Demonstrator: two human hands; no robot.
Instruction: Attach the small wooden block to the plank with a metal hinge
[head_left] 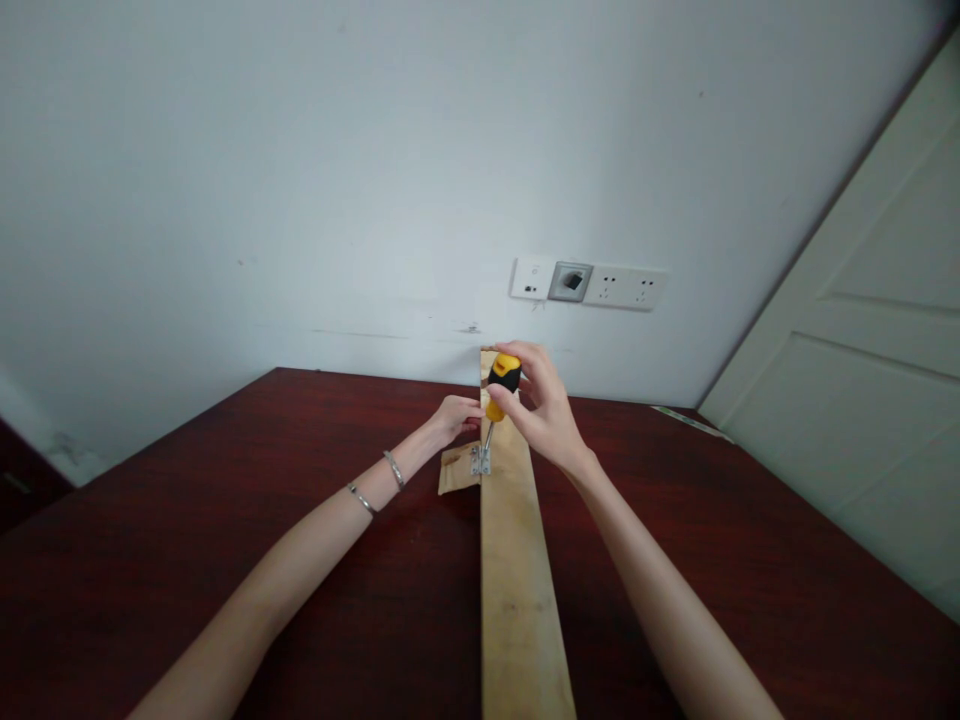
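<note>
The dark red-brown surface [360,620] spreads left of the plank [517,580] and meets the pale wall [300,180]. The left hand [454,415] touches the plank's left edge — whether it grips, I cannot tell. Nearer, a small wood piece [456,472] sits beside the plank, a metal hinge [481,461] spanning both. Over the plank the right hand [551,410] grasps a yellow-and-black screwdriver [504,372], tip at the hinge. Right of the plank — wall sockets [622,287], a thin strip [694,424], a white panelled door [885,330].
</note>
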